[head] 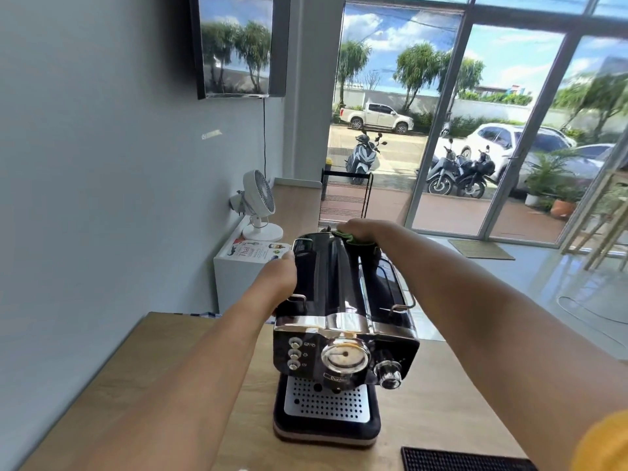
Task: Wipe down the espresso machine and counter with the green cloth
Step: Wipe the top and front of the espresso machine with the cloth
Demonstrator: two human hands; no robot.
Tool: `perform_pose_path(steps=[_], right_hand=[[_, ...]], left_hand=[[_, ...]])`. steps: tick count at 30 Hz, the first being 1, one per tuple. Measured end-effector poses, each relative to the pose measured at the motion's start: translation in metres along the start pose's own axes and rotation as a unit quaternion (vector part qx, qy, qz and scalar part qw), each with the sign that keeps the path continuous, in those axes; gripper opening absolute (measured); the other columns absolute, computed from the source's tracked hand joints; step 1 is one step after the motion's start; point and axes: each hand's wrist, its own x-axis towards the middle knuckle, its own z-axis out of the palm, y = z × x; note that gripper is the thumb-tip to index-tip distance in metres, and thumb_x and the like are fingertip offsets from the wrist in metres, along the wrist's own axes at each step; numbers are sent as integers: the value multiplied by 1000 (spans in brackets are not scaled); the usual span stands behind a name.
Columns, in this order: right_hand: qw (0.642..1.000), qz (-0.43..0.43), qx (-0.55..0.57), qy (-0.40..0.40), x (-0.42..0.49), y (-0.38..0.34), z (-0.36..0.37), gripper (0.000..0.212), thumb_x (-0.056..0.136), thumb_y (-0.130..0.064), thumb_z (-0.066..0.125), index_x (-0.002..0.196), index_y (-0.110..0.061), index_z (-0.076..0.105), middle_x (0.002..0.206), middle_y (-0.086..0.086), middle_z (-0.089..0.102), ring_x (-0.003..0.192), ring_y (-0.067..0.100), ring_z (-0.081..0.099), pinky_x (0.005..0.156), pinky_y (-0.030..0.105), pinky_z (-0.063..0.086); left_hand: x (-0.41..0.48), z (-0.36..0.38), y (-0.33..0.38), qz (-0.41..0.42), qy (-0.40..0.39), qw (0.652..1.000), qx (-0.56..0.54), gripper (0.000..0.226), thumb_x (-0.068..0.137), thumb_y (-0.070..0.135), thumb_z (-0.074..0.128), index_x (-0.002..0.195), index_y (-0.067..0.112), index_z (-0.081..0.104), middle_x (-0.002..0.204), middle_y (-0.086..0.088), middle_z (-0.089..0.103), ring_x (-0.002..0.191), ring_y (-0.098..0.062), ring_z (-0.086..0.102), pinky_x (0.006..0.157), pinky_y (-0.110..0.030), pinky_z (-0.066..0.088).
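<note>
The espresso machine (343,321) stands mid-frame on the wooden bench (136,396). The left hand (277,278) presses flat and open against its left side, likely to steady it. The right hand (362,231), fingers closed on the green cloth (353,240), works the far top edge. A black mat (465,459) lies lower right; a white fan (260,205) stands beyond, well clear.

Glossy black espresso machine (343,300) with chrome trim; perforated metal drip tray (326,401); matt wood-grain counter (142,385); soft green cloth (353,237)
</note>
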Motion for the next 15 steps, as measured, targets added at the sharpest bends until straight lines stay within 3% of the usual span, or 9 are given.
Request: perform_pose_path(steps=[2,4,6,8,10,13,14,15], right_hand=[[998,4,55,-17,-17,11,-2,54,108,-34,22,145,3,35,155,19,31,143,29,31,114,33,21],[990,10,136,-39,-27,31,-2,56,105,-43,27,128,0,53,131,21,55,120,33,55,108,38,33],[952,37,294,-72,-34,56,4,54,99,-57,37,95,-8,60,89,12,69,74,24,68,83,40,54],[911,35,408,-57,-37,78,17,40,101,-47,42,94,-13,60,72,6,69,60,15,68,59,29,54],[885,9,465,4,-47,88,35,22,101,-33,46,114,-23,62,77,1,70,64,10,68,60,25,45],[856,-41,512,49,-56,99,58,49,89,-33,58,137,-35,52,117,5,70,99,22,67,87,33,46],[846,-45,528,52,-62,100,63,53,88,-32,60,140,-35,50,123,7,67,107,26,65,93,36,47],[836,-45,543,58,-72,99,68,52,89,-32,60,140,-34,50,122,7,67,105,26,66,89,35,51]], left_hand=[[0,0,0,1,-4,1000,-5,56,104,39,24,153,13,17,159,-8,20,146,-25,19,118,-39,14],[1,0,1,2,-2,1000,5,55,104,37,25,151,9,24,157,-12,25,143,-28,25,116,-40,21],[3,1,0,0,0,1000,14,57,103,39,25,150,8,28,156,-13,28,142,-29,28,117,-41,24],[2,1,-2,-8,0,1000,13,60,100,43,24,150,10,27,156,-11,27,142,-29,26,117,-45,21],[2,0,-2,-16,-2,1000,20,61,98,44,23,148,9,31,153,-12,32,139,-30,31,116,-47,24],[-1,2,3,-7,8,998,56,53,102,33,21,143,3,36,148,-16,39,135,-31,36,114,-45,28],[-2,3,5,1,17,997,76,51,103,28,19,141,2,38,146,-17,40,134,-32,37,114,-44,29],[-2,4,6,4,24,996,86,49,103,26,20,140,1,41,144,-19,42,132,-33,40,113,-45,31]])
